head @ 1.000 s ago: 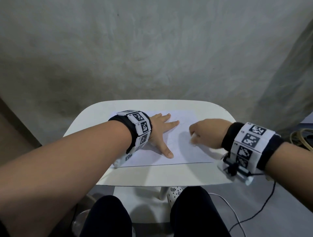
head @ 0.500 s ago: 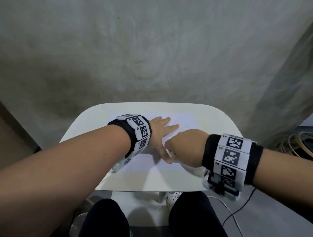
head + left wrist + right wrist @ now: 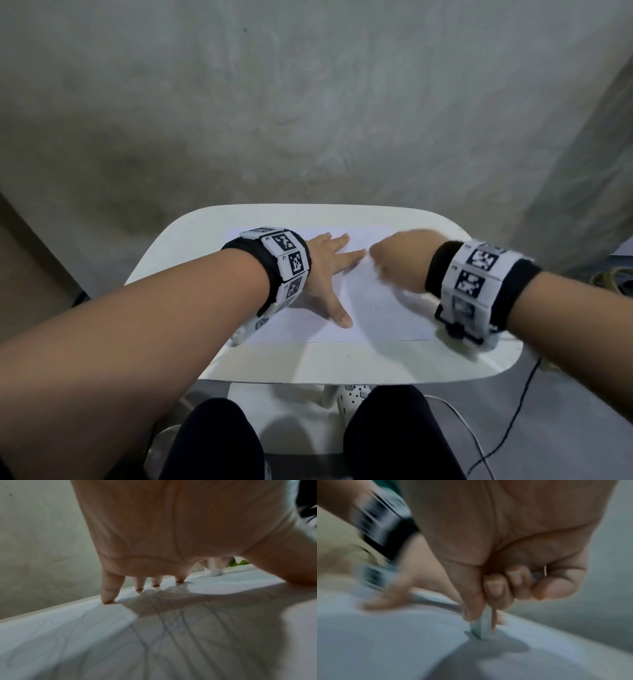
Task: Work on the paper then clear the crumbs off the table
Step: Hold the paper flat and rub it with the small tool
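Left hand (image 3: 322, 270) flat, fingers spread, pressing the paper (image 3: 376, 308). Right hand (image 3: 400, 263) curled, pinching a small white eraser (image 3: 482, 626), its tip on the paper's right half. Paper lies on white table (image 3: 342, 363). Views blurred.

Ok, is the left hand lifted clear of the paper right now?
No, the left hand lies flat with its fingers spread on the paper, and the left wrist view shows its fingertips touching the sheet.
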A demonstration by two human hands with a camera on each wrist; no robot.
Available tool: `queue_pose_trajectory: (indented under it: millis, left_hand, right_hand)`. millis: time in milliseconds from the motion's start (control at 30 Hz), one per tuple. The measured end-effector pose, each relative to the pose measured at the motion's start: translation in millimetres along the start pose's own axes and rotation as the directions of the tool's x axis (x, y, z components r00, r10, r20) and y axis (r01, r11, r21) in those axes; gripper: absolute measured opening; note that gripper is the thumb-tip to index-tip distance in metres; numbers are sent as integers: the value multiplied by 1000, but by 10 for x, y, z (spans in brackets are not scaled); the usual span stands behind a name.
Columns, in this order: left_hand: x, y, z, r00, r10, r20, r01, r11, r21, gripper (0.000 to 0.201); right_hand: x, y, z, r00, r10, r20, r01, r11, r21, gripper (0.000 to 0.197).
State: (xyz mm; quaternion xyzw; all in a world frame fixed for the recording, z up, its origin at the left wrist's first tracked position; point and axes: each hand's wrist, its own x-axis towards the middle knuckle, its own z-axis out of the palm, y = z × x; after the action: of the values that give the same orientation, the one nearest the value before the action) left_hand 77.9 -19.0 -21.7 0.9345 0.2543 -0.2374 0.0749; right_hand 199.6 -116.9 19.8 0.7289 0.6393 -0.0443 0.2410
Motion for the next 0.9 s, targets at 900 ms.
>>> queue_pose_trajectory:
  millis: [900]
  left_hand:
    - [-11,26,-27,1000,0,12,0,1000,8,126]
  right_hand:
    - [-62,-285,4,981,-191,-22,191,982,9,24]
